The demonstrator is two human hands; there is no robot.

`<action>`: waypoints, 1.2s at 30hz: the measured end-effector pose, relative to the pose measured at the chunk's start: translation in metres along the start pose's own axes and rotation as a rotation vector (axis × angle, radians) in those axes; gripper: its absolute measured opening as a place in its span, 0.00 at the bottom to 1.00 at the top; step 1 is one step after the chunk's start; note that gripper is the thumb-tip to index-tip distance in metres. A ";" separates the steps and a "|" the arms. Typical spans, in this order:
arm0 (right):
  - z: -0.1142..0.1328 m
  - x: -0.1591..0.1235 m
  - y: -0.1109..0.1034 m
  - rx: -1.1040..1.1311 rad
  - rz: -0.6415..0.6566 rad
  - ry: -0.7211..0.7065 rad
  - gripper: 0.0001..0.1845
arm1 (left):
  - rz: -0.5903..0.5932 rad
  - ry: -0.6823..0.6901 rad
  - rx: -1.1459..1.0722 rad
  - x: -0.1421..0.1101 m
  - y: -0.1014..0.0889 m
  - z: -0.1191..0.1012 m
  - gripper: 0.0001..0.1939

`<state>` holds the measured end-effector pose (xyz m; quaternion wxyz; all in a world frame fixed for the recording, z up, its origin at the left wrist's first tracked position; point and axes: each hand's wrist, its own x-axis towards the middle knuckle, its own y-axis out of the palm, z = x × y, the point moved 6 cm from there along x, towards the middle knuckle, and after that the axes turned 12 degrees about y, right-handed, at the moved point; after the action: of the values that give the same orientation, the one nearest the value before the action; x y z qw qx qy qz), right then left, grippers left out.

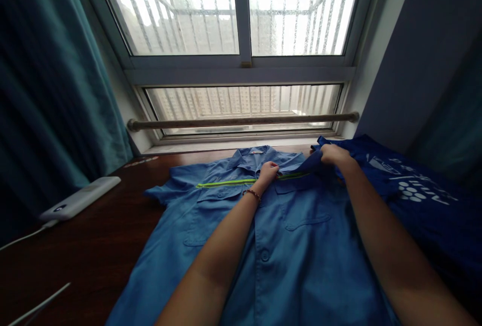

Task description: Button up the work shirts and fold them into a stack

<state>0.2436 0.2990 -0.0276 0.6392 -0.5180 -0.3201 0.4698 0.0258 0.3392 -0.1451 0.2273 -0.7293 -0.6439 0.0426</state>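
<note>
A light blue short-sleeved work shirt (301, 245) with a lime reflective stripe (226, 183) lies front up on a dark wooden surface (94, 245), collar toward the window. My left hand (268, 171) is closed, pinching the shirt front just below the collar. My right hand (333, 155) is closed on the shirt's right shoulder fabric, lifting a fold of it. A beaded bracelet (252, 194) sits on my left wrist.
A dark blue garment with white print (414, 188) lies at the right, partly under the shirt. A white power bank (81, 198) with a cable (22, 238) rests at the left. Teal curtains (48, 90) hang left; a window and rail (241, 121) stand behind.
</note>
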 end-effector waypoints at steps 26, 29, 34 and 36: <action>0.022 0.013 0.124 -0.030 -0.148 0.026 0.34 | -0.207 -0.097 0.551 -0.001 -0.140 -0.032 0.13; 0.022 0.017 0.124 -0.033 -0.161 0.020 0.35 | -0.324 -0.219 0.726 -0.026 -0.214 -0.024 0.12; 0.030 0.010 0.125 -0.050 -0.237 -0.058 0.32 | -0.488 -0.496 0.892 -0.093 -0.302 0.013 0.21; 0.034 0.006 0.124 -0.066 -0.297 -0.096 0.29 | -0.596 -0.602 0.942 -0.113 -0.324 0.026 0.27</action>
<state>0.1820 0.3193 -0.1384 0.6682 -0.4628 -0.4385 0.3834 -0.3006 0.2599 -0.0695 0.3348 -0.2963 -0.7673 0.4597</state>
